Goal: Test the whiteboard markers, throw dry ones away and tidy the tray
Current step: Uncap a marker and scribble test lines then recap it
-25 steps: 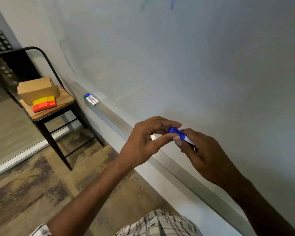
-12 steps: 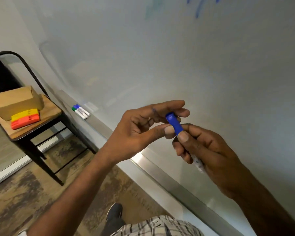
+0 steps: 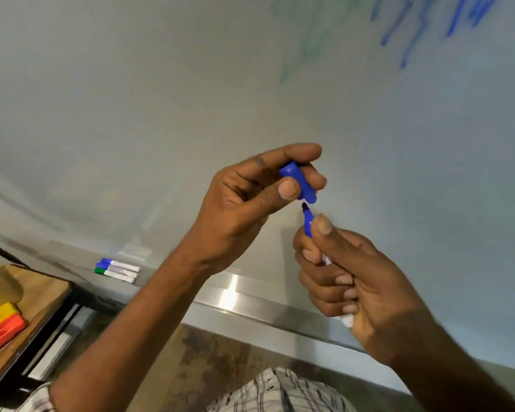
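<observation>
Your left hand (image 3: 244, 209) is pinching the blue cap (image 3: 299, 184) between thumb and fingers just above the bared tip of the marker (image 3: 308, 221), which your right hand (image 3: 354, 281) is gripping in a closed fist, while two more markers (image 3: 118, 270) are lying on the tray (image 3: 250, 295) at eight o'clock.

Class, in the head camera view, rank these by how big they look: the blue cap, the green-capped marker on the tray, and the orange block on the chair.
1. orange block, though partly cut off by the frame edge
2. green-capped marker
3. blue cap

The cap sits nearer the camera, so its true size is unsure.
</observation>
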The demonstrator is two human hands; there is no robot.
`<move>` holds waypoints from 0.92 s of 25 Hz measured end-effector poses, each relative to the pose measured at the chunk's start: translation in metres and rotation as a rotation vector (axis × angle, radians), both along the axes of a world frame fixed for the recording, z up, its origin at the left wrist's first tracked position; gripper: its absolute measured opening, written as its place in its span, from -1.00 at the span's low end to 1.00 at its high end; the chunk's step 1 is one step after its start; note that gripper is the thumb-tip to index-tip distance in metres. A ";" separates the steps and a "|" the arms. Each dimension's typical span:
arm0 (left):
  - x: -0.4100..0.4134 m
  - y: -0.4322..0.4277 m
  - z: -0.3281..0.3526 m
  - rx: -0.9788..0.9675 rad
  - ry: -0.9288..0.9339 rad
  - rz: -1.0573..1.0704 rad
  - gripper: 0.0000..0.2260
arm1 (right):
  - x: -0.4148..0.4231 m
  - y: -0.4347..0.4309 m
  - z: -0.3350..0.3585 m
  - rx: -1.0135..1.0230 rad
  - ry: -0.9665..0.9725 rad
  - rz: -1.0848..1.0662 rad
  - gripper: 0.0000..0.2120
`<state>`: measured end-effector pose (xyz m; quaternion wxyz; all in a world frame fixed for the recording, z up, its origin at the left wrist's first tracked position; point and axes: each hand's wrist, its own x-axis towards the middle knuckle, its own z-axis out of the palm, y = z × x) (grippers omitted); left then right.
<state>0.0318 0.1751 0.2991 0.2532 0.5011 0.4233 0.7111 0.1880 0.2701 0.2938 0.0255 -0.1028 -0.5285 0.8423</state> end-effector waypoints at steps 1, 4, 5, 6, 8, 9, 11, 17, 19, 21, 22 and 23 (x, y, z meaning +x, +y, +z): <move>-0.006 -0.003 0.005 0.009 0.002 0.008 -0.76 | -0.002 -0.008 -0.001 0.001 -0.006 -0.004 -0.58; -0.016 -0.010 0.015 0.034 -0.053 0.029 -0.85 | -0.003 -0.026 0.002 0.018 0.040 -0.075 -0.61; -0.017 -0.012 0.020 0.037 -0.098 0.033 -0.85 | -0.003 -0.028 0.005 0.005 0.073 -0.104 -0.63; -0.017 -0.013 0.024 0.035 -0.143 0.046 -0.80 | -0.004 -0.029 0.008 -0.012 0.103 -0.123 -0.64; -0.016 -0.013 0.032 0.046 -0.202 0.101 -0.77 | -0.006 -0.029 0.013 -0.036 0.172 -0.142 -0.64; -0.015 -0.013 0.036 0.054 -0.198 0.147 -0.80 | -0.008 -0.028 0.014 -0.034 0.203 -0.158 -0.64; -0.015 -0.010 0.044 0.069 -0.136 0.216 -0.84 | -0.010 -0.026 0.021 0.016 0.249 -0.224 -0.64; -0.021 -0.008 0.084 0.243 0.559 0.451 -0.80 | -0.011 -0.018 0.052 0.302 0.462 -0.632 -0.60; -0.036 -0.002 0.102 0.312 0.942 0.705 -0.82 | -0.011 -0.011 0.064 0.352 0.540 -0.710 -0.66; -0.054 0.008 0.121 0.384 1.090 0.876 -0.80 | -0.010 -0.003 0.078 0.363 0.606 -0.752 -0.84; -0.061 0.012 0.131 0.413 1.098 0.935 -0.80 | -0.010 0.000 0.085 0.410 0.626 -0.797 -0.71; -0.067 0.016 0.142 0.440 1.090 0.990 -0.80 | -0.009 0.002 0.091 0.476 0.660 -0.856 -0.59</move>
